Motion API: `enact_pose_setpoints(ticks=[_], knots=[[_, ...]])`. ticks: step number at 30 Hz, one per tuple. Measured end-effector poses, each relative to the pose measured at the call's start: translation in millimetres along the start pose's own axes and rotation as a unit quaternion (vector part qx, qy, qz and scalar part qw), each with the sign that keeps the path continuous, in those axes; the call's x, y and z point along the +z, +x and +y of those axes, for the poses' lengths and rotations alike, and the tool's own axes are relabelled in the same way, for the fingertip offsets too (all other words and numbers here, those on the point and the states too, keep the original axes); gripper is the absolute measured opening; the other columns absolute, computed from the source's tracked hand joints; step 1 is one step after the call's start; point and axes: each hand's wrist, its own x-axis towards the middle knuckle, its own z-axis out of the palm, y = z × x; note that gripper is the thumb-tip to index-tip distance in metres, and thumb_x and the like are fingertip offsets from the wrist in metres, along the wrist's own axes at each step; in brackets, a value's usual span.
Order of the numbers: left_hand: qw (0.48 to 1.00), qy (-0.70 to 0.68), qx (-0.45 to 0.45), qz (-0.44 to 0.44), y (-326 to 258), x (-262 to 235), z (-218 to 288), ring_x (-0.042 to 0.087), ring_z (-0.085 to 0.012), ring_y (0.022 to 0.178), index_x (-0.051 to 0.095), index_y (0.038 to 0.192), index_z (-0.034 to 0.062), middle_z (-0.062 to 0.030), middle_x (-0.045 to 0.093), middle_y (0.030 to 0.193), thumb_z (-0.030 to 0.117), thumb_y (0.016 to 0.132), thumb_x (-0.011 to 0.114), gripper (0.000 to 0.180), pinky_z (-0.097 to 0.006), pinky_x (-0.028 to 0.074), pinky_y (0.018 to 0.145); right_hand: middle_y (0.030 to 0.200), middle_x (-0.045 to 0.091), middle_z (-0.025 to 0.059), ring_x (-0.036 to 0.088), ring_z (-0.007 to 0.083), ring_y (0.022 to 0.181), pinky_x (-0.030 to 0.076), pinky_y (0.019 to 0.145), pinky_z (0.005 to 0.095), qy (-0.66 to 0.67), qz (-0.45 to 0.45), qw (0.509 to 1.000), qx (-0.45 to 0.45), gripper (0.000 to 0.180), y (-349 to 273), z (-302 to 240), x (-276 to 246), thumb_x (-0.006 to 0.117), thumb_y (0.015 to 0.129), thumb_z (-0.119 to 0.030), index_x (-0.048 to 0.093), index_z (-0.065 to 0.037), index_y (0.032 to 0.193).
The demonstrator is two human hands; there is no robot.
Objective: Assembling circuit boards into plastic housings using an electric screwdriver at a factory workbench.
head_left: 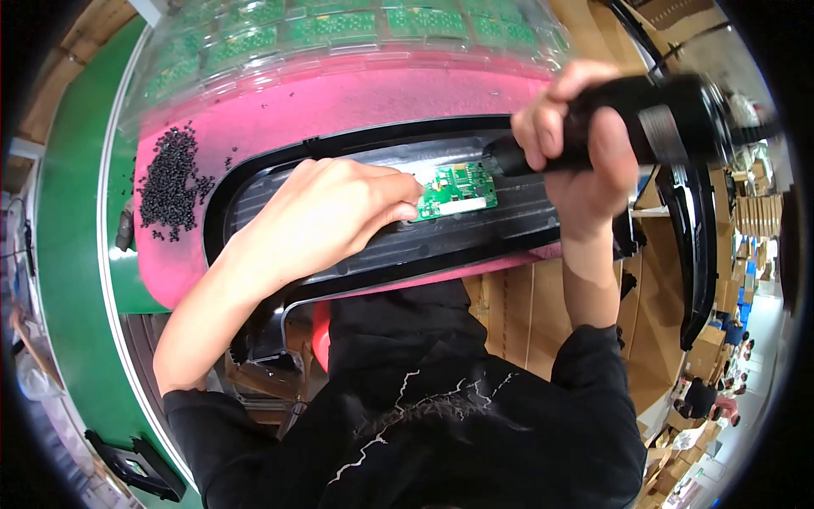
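A green circuit board [458, 188] with a white connector along its near edge lies inside a long black plastic housing [339, 270]. At the board's left end, my left hand [348, 204] is closed, its thumb and fingertips pressed on that edge. My right hand [585, 153] is wrapped round a black electric screwdriver [661, 119], held level above the housing's right end. The tool's dark tip points left and reaches the board's upper right corner; whether it sits on a screw I cannot make out. Fingers hide the board's left edge.
Small black screws [174, 182] are heaped on the pink mat [339, 100] at the left. Beyond it, clear plastic trays [339, 30] hold several green boards. Another black curved frame [699, 254] stands at the right by cardboard boxes [759, 219]. A green tabletop [72, 212] runs along the left.
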Motion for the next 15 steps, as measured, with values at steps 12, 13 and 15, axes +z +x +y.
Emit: enact_pose_setpoints(ticks=[12,13,15], knots=[[0.981,-0.065,0.116,0.141,1,0,-5,0.064,-0.0297,0.068,0.063,0.086,-0.0001,-0.0115,0.065,0.076,0.006,0.076,0.072,0.015,-0.035,0.051,0.059,0.069,0.055,-0.0044,0.055,0.0073,0.056,0.045,0.058,0.0249,0.18,-0.119,0.968,-0.128,0.056,6,-39,18,0.066,0.08,-0.055,0.052,-0.008,0.105],[0.975,-0.064,0.138,0.16,1,0,-5,0.063,-0.0301,0.067,0.062,0.085,-0.0004,-0.0115,0.064,0.076,0.006,0.075,0.073,0.016,-0.035,0.051,0.059,0.069,0.055,-0.0044,0.055,0.0073,0.056,0.045,0.059,0.0253,0.181,-0.129,0.966,-0.134,0.056,7,-38,18,0.066,0.08,-0.055,0.052,-0.008,0.106],[0.972,-0.064,0.154,0.164,3,0,-7,0.063,-0.0304,0.067,0.061,0.084,-0.0006,-0.0117,0.063,0.075,0.005,0.074,0.073,0.017,-0.035,0.05,0.058,0.069,0.055,-0.0045,0.055,0.0072,0.056,0.046,0.06,0.0261,0.182,-0.149,0.961,-0.146,0.056,10,-36,17,0.067,0.079,-0.055,0.051,-0.008,0.106]])
